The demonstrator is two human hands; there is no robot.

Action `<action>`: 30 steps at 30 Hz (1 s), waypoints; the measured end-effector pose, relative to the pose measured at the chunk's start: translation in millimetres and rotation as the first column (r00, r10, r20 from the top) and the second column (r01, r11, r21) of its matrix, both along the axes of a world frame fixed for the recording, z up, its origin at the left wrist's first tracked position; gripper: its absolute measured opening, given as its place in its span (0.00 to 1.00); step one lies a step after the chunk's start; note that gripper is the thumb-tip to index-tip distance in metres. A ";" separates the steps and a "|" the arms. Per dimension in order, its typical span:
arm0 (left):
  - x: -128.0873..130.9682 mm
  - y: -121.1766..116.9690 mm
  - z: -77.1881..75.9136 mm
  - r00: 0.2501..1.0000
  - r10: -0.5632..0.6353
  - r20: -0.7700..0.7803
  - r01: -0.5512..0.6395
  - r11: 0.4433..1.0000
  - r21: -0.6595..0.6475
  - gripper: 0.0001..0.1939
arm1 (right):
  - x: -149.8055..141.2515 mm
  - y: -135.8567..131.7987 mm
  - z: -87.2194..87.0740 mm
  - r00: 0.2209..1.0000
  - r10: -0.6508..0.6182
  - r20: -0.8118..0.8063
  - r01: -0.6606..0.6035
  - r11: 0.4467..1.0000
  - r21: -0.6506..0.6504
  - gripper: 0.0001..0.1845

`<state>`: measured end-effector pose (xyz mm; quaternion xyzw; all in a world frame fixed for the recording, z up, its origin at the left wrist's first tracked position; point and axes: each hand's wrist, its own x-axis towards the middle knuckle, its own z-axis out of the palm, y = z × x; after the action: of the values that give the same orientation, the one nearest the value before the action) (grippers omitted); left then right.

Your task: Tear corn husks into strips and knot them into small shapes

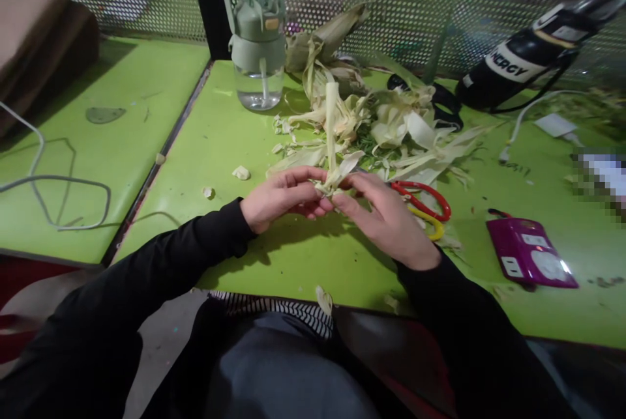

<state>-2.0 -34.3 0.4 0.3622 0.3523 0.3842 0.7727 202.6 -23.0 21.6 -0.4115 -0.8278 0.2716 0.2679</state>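
A pale corn husk piece [332, 126] stands upright between my hands above the green table, its long strip pointing away from me. The fingers of my left hand [293, 194] pinch its lower end from the left. From the other side, my right hand [379, 214] holds the same end between thumb and fingers. Just beyond lies a heap of loose corn husks [401, 119], cream and yellowish, some torn into strips. Scissors with red and yellow handles [424, 202] rest beside my right hand, their blades hidden.
A pale green water bottle [259, 47] stands behind, left of the heap. At the back right a black bottle [518, 64] leans over. A purple power socket [532, 253] and a white cable [525, 113] lie to the right. Perforated mesh [391, 8] borders the table's back.
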 end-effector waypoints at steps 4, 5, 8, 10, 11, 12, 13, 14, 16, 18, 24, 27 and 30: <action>-1.4 -1.4 0.3 0.998 -0.033 -0.053 0.039 0.993 0.114 0.25 | -4.6 1.1 -3.6 0.984 0.105 -0.142 -0.138 0.957 -0.255 0.18; -1.9 -1.3 0.6 0.996 -0.038 -0.075 0.048 0.990 0.136 0.26 | -5.7 1.0 -5.2 0.976 0.098 -0.195 -0.152 0.948 -0.281 0.17; -3.5 -0.7 2.2 0.990 -0.053 -0.134 0.075 0.984 0.164 0.27 | -8.3 0.6 -10.9 0.945 0.040 -0.326 -0.162 0.920 -0.357 0.17; -4.0 -0.5 3.7 0.986 -0.062 -0.157 0.088 0.983 0.163 0.27 | -9.1 0.2 -14.3 0.926 -0.010 -0.376 -0.154 0.902 -0.404 0.18; -4.1 -0.6 4.6 0.984 -0.066 -0.165 0.093 0.982 0.163 0.27 | -9.1 0.0 -15.4 0.918 -0.025 -0.397 -0.159 0.892 -0.423 0.18; -4.0 -0.8 5.5 0.983 -0.070 -0.172 0.098 0.982 0.164 0.27 | -9.1 -0.3 -16.0 0.910 -0.031 -0.414 -0.171 0.881 -0.440 0.18; -3.7 -1.2 6.5 0.981 -0.073 -0.178 0.103 0.981 0.166 0.27 | -8.9 -0.7 -16.1 0.906 -0.027 -0.421 -0.188 0.867 -0.461 0.19; -3.4 -1.6 7.5 0.980 -0.073 -0.183 0.105 0.980 0.168 0.27 | -8.7 -1.2 -15.6 0.909 -0.015 -0.417 -0.209 0.849 -0.485 0.19; -2.8 -2.7 9.4 0.980 -0.063 -0.190 0.096 0.981 0.169 0.27 | -8.6 -2.3 -13.4 0.919 0.026 -0.394 -0.248 0.815 -0.523 0.21; -2.3 -3.7 10.8 0.979 -0.049 -0.196 0.083 0.982 0.171 0.27 | -9.0 -3.5 -10.3 0.926 0.046 -0.375 -0.256 0.805 -0.535 0.20; -3.3 -3.3 8.7 0.969 -0.088 -0.232 0.138 0.969 0.207 0.26 | -9.2 -6.6 -5.4 0.869 -0.096 -0.485 -0.227 0.794 -0.564 0.14; -8.6 0.5 6.6 0.952 -0.099 -0.289 0.164 0.964 0.210 0.23 | -6.6 -7.3 -6.1 0.797 -0.169 -0.580 -0.267 0.763 -0.589 0.15; -15.0 4.8 5.4 0.903 -0.190 -0.385 0.290 0.931 0.223 0.19 | -4.2 -7.7 -6.0 0.770 -0.178 -0.613 -0.291 0.757 -0.585 0.14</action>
<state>-17.0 -29.5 5.8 0.5705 0.3819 0.2583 0.6797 198.4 -30.7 15.5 -0.3343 -0.5521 0.6724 0.3623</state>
